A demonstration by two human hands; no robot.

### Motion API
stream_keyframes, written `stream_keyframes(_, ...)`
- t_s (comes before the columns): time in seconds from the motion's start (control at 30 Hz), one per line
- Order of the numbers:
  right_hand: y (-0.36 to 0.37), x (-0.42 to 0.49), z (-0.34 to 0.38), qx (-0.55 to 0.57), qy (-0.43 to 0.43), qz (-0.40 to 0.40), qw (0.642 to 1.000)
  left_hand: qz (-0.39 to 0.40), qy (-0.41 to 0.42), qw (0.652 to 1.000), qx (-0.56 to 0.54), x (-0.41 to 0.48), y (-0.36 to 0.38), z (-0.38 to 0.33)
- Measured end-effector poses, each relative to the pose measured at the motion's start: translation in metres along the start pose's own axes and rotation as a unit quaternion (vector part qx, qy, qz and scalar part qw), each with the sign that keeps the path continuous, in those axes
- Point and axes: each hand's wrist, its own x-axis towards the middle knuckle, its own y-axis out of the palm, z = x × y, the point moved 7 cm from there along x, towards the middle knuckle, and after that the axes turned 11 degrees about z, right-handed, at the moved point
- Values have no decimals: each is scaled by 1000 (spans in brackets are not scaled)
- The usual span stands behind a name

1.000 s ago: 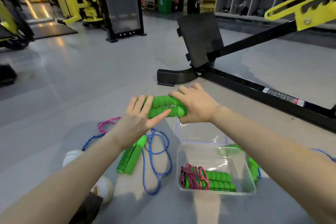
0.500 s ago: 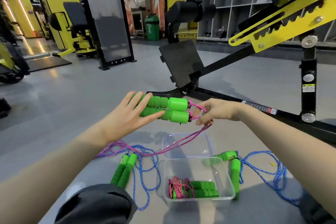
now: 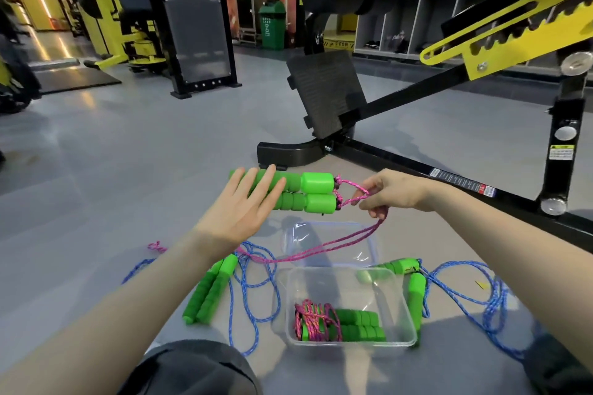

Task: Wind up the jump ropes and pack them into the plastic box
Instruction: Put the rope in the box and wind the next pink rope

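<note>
My left hand [image 3: 237,212] holds a pair of green foam handles [image 3: 316,192] side by side in the air, fingers straight across them and thumb hidden behind. Their pink rope [image 3: 321,250] runs from the handle ends into my right hand [image 3: 391,192], which pinches it close to the handles; the rest sags down to the floor. Below stands the clear plastic box [image 3: 337,292], holding one wound pink jump rope [image 3: 333,325] with green handles.
A clear lid [image 3: 327,244] lies behind the box. A blue jump rope [image 3: 211,292] sprawls to the box's left, another blue rope [image 3: 481,305] to its right. A black and yellow gym bench frame [image 3: 401,163] crosses the floor ahead. My knee [image 3: 192,369] is at bottom.
My right hand slid off the handle ends and now pinches the pink rope beside them. The view tilted up, and the handles rose higher above the box.
</note>
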Motion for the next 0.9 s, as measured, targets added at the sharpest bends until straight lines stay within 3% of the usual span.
stream_keyframes(0.2,-14,8,-4,-59,4,-72,996,-32,-4,999,-8,-12,13,-5)
stream_keyframes(0.27,-22,9,0,-125,6,-111,986,-48,-8,999,-15,-15,13,-5)
stream_keyframes(0.4,-63,-3,21,-315,-3,-295,902,-65,-30,997,-14,-25,20,-3)
stream_keyframes(0.5,-90,-18,36,-351,5,-390,851,-54,-58,997,-19,-34,26,4)
stream_keyframes(0.73,-156,-51,83,-310,-18,-496,811,-30,-93,995,-7,-47,36,14)
stream_keyframes(0.9,-191,-90,125,-382,-39,-505,773,-37,-122,992,1,-48,41,29)
